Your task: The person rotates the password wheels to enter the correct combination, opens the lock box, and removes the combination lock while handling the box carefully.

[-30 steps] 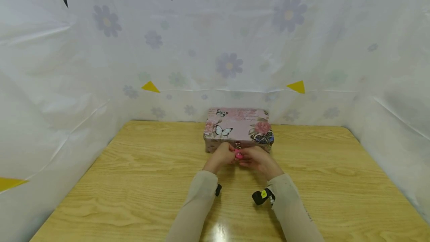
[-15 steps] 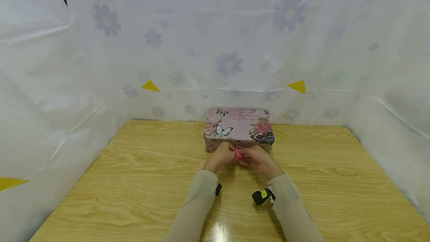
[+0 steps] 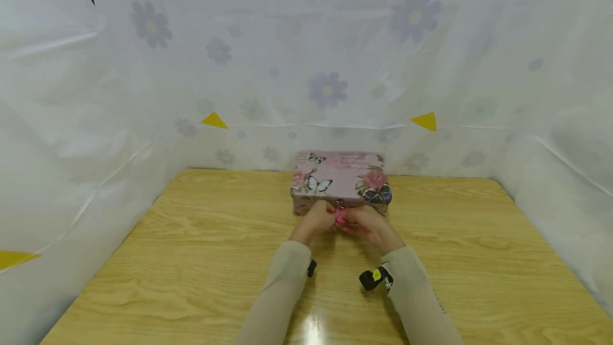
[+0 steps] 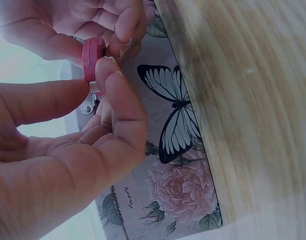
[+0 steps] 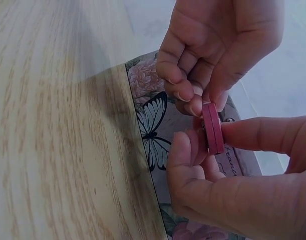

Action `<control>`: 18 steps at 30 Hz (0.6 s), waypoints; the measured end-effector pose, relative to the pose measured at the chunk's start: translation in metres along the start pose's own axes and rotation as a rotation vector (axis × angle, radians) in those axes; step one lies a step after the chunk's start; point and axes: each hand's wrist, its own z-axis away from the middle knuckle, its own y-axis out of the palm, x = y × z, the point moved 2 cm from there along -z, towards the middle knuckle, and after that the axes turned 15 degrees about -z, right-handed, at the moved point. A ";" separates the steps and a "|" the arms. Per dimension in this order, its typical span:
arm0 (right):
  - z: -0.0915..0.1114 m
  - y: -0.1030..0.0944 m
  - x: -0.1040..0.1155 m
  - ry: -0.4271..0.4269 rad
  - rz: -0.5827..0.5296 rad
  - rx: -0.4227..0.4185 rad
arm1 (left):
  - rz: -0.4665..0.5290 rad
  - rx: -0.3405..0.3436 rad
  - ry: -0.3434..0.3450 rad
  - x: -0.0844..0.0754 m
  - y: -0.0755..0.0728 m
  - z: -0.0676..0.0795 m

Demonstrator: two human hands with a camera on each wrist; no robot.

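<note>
A pink padlock (image 3: 340, 217) is at the metal clasp (image 3: 339, 204) on the front of a pink tin box (image 3: 341, 174) printed with butterflies and roses. My left hand (image 3: 317, 220) pinches the padlock from the left between thumb and fingertips. From the other side, my right hand (image 3: 371, 223) holds it between thumb and curled fingers. Both wrist views show the padlock edge-on, its rounded pink body (image 4: 91, 59) between the fingertips of the two hands. The lid of the box is down. Fingers hide part of the padlock and its shackle.
The box stands near the back of a wood-grain table (image 3: 201, 249). Behind it hangs a white flower-patterned sheet (image 3: 268, 68), with similar white sheeting at both sides. Black straps (image 3: 370, 281) sit at the wrists.
Both hands stay at the padlock with only slight finger movement. The head view has tipped slightly, so the backdrop sits a little higher. The box has not moved on the table.
</note>
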 end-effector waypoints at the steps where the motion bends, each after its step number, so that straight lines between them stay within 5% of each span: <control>1: 0.000 0.000 0.000 0.000 0.001 0.000 | 0.001 -0.001 0.002 0.000 0.000 0.000; 18: -0.005 -0.002 -0.002 0.051 0.030 -0.060 | 0.008 0.001 -0.018 -0.001 0.000 0.001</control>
